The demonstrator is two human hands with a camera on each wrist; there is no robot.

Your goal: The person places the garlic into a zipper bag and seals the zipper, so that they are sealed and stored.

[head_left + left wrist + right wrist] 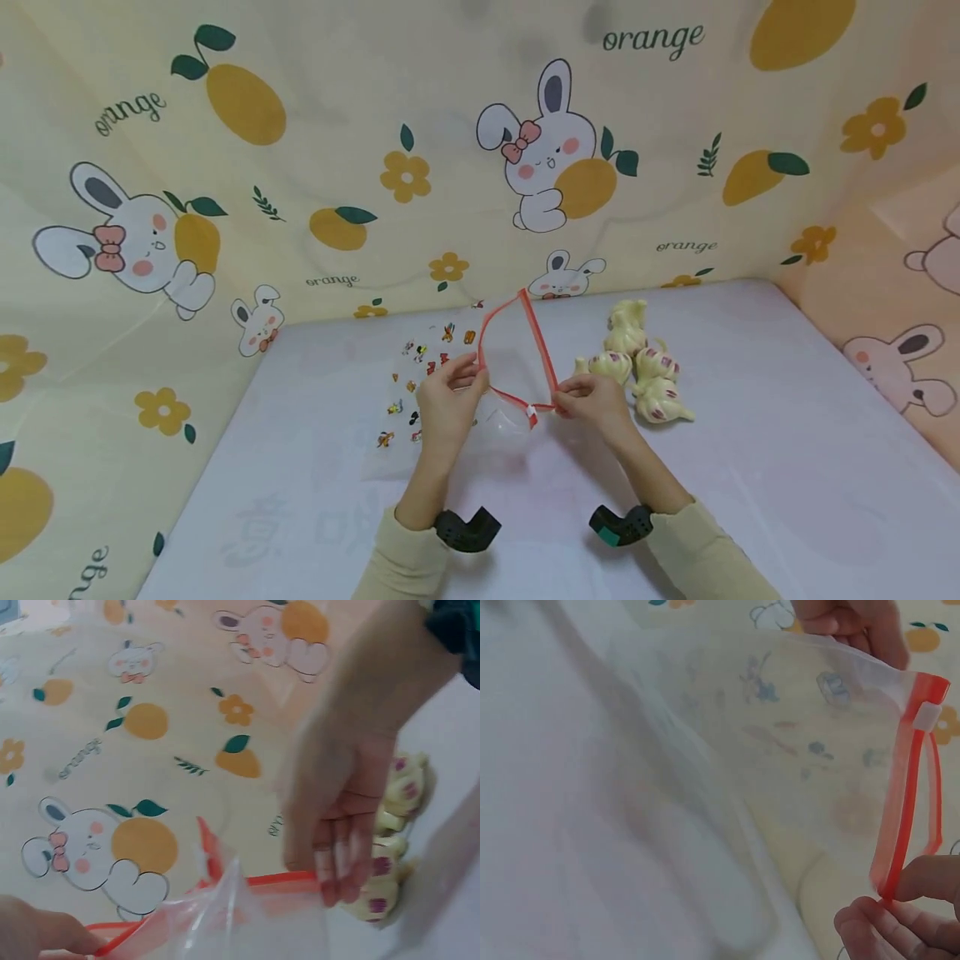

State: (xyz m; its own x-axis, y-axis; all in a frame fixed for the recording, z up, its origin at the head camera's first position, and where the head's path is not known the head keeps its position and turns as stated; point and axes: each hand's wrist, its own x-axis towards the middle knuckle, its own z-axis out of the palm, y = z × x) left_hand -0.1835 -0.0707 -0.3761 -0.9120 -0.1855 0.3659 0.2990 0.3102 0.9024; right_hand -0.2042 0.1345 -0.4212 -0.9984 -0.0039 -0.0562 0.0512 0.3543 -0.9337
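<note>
Two black wrist devices (468,531) are sitting nearest, just beyond the cuffs of beige sleeves (408,546). Past them, the left hand (450,404) is pinching one side of the red rim of a clear zip bag (540,342), while the right hand (592,402) is pinching another part of that rim between thumb and fingers. The bag is hanging between the hands, its mouth gaping, its printed film spreading leftward over the worktop (300,492). A white slider (532,412) is sitting near one end of the rim; hard sideways pulling could probably force it off or split the seam there. The thin film is sagging, so a slackening pinch would likely let the mouth fold shut. Farther on, pale garlic-like bulbs (658,402) are lying clustered beside the right hand; a careless elbow or knuckle could set them rolling. Behind everything, a rabbit-print cloth (450,50) is hanging.
</note>
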